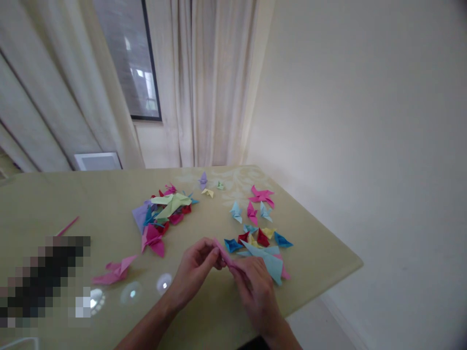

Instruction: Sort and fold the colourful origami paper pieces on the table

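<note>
A narrow folded strip of pink paper (225,253) is held between my two hands above the near part of the table. My left hand (199,265) pinches its upper left end between thumb and fingers. The lower right end is gripped by my right hand (257,284), whose fingers cover part of it. Just beyond my right hand lie a light blue folded paper piece (268,260) and several small paper boats, among them a dark blue one (232,245). A pink paper crane (116,271) rests to the left of my left hand.
A mixed pile of colourful origami, topped by a pale green pinwheel (171,203), sits left of centre. Farther right are a pink pinwheel (261,195) and small cranes (251,212). A pink stick (68,226) lies left. The table edge (328,287) runs beside the right wall.
</note>
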Available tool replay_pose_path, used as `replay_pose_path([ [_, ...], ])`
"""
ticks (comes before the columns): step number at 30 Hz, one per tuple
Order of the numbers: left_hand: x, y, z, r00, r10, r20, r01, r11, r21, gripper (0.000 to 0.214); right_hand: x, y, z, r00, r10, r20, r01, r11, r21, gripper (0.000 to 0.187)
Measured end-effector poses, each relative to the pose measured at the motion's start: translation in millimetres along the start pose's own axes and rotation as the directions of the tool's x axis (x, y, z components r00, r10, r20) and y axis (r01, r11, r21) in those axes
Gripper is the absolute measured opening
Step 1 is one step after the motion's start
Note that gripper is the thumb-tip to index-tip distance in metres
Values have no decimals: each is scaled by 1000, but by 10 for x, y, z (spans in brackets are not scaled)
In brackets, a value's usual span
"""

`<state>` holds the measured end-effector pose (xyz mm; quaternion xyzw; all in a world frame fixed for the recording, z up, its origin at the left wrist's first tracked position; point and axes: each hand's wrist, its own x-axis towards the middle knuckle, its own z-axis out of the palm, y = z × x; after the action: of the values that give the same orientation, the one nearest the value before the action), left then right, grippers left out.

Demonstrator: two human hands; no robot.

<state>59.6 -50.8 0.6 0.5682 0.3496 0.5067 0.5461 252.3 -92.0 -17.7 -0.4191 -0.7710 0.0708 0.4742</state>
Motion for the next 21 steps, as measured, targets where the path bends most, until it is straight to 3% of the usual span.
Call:
replay_pose_path([
  [2,22,-22,-69,1000,-3,-17,5,997,80,35,15,19,-26,998,54,-22,-53,997,51,14],
  [4,77,-33,-238,994,18,-112,9,971,238,35,17,105,-170,994,104,-32,-102,992,67,16],
  [6,123,-31,-464,965,114,-237,33,842,538,34,21,232,-385,994,110,3,-110,993,44,18],
  [8,128,-19,-690,919,239,-312,156,508,847,37,31,373,-588,994,68,88,-67,998,-11,20],
  [10,92,-6,-872,892,284,-352,330,123,936,45,27,506,-708,985,28,172,-13,996,-90,22],
  [11,69,-4,-942,885,274,-376,394,-12,919,48,14,564,-726,983,15,181,11,990,-142,23],
  [13,37,-10,-1050,885,216,-412,446,-147,883,48,-38,656,-691,993,-15,117,46,963,-267,24],
  [16,49,-45,-1177,912,119,-391,403,-96,910,40,-142,721,-567,995,-96,-26,77,910,-408,23],
  [18,89,-68,-1249,923,121,-365,364,31,931,38,-189,721,-515,986,-140,-86,88,895,-438,22],
  [21,167,-81,-1312,904,194,-381,325,266,908,38,-209,692,-509,980,-163,-115,98,894,-437,20],
])
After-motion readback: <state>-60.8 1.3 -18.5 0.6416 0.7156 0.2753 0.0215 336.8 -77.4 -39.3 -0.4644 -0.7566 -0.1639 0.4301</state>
